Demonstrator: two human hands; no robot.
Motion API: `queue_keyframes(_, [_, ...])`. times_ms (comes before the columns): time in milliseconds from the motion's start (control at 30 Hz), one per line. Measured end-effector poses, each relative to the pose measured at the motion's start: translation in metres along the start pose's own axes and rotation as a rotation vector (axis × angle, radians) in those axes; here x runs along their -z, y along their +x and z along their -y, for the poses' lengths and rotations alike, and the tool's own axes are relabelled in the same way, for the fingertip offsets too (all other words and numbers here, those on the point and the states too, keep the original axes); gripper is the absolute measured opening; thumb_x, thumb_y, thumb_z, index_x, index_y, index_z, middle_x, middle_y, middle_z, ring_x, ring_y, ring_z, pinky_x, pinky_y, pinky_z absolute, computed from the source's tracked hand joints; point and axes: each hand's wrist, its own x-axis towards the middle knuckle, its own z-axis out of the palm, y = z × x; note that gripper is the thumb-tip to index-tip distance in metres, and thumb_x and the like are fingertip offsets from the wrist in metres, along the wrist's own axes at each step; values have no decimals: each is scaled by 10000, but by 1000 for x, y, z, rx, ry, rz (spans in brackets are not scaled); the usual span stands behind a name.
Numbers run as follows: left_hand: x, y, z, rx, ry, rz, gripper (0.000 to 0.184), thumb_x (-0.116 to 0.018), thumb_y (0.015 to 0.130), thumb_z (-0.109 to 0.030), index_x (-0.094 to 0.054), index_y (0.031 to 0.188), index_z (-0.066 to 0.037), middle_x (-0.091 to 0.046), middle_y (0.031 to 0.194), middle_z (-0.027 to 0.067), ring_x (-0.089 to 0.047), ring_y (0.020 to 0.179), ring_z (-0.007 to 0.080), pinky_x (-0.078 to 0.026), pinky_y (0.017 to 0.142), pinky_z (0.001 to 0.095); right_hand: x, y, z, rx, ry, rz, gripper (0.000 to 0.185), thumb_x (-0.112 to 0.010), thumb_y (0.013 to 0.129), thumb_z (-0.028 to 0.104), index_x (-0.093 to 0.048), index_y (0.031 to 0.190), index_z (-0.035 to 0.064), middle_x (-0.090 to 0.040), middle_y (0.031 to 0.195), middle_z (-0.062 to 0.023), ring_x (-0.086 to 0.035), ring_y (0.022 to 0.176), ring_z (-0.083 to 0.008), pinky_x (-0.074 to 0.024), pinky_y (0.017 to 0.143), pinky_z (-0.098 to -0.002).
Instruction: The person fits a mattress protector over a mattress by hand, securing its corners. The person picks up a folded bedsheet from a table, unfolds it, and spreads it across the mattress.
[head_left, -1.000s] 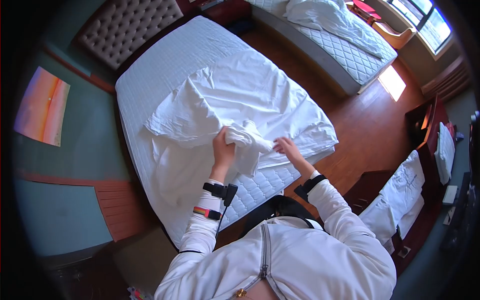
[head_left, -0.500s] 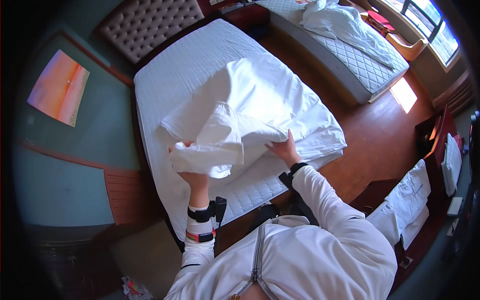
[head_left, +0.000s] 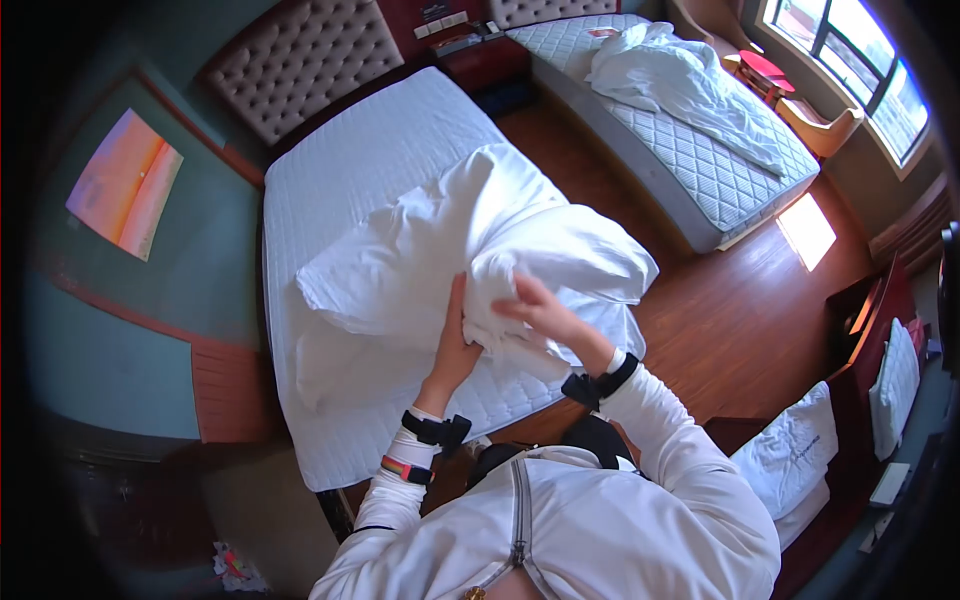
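A white bed sheet (head_left: 420, 245) lies heaped across the near half of the bed, its folds gathered into a bunch before me. My left hand (head_left: 456, 345) is closed on the left side of that bunch, with part of its grip hidden in the cloth. On the right, my right hand (head_left: 548, 315) is at the bunch's near side, fingers apart and slightly blurred. Beneath the sheet is a white mattress (head_left: 345, 150), its quilted front edge showing.
A second bed (head_left: 665, 165) with a crumpled white cover (head_left: 690, 90) stands beyond a strip of wooden floor (head_left: 730, 310). White pillows (head_left: 795, 450) rest on dark furniture at the right. A tufted headboard (head_left: 305, 70) backs the near bed.
Both hands have come together at the middle, the left moving right and the right moving slightly left. The sheet is now bunched between them, and its raised folds have shifted.
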Motion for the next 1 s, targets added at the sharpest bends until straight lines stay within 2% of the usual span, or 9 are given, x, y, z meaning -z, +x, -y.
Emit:
queue_keyframes(33, [-32,4,25,-40,74,-49,668,-546,708,82,-365,1339,-42,-454,1326,164,-513,1101,252,-408,919,331,22,-14,5,-38,-365,148,315,-571,887,146,-531,1166,6,-589,1028,-27,-505,981,-96,-409,856,-264])
queue_keyframes(167, [-94,38,6,112,81,46,294,-519,697,102,-569,971,8,-611,857,144,-607,834,260,-449,745,299,106,-58,-4,-194,139,-39,330,-504,934,274,-565,1148,30,-608,1030,-54,-527,984,-119,-403,867,-281])
queue_keyframes(333, [-107,62,-22,-10,78,-63,250,-554,707,56,-549,953,15,-572,814,126,-580,768,234,-436,698,279,184,-84,-100,-395,346,-173,581,-351,941,519,-517,1213,33,-529,1231,-86,-498,1117,-207,-388,958,-389])
queue_keyframes(400, [-98,72,-44,-67,80,-133,241,-576,705,40,-545,943,16,-569,807,114,-574,755,221,-432,688,274,185,-85,-122,-800,523,-208,780,-307,896,635,-374,1332,-8,-391,1367,-122,-432,1207,-257,-401,959,-467])
queue_keyframes(533, [-80,83,-62,-135,83,-87,255,-652,692,-6,-555,927,4,-574,825,95,-573,743,212,-440,702,269,190,-65,-241,-719,1354,-215,848,-327,858,682,-253,1411,43,-309,1424,-160,-356,1275,-313,-368,968,-541])
queue_keyframes(633, [-67,90,-67,-183,161,-20,280,-684,683,-42,-577,940,-12,-558,985,116,-558,906,253,-438,808,329,200,-27,-219,-365,785,-376,514,-500,872,425,-490,1217,45,-537,1205,-176,-512,1130,-302,-401,966,-464])
queue_keyframes(700, [-57,93,-54,-214,196,51,295,-678,689,-40,-598,972,-19,-478,1178,142,-481,1082,294,-402,902,367,229,25,-195,-425,1038,-683,332,-442,854,108,-514,1158,-4,-591,1116,-163,-604,984,-283,-496,862,-407])
queue_keyframes(867, [-45,105,1,-58,341,48,531,-660,686,2,-514,1193,-62,-312,1366,165,-358,1253,342,-336,1014,384,230,90,-37,-270,390,-593,245,-518,838,77,-532,1079,41,-595,968,-74,-596,886,-191,-491,770,-332])
queue_keyframes(1000, [-72,124,18,134,-182,18,830,-679,678,-4,-252,1388,-51,-207,1430,193,-266,1324,370,-285,1065,393,154,76,40,-170,-276,84,205,-576,861,185,-577,924,-11,-598,796,-46,-542,729,-181,-445,668,-321])
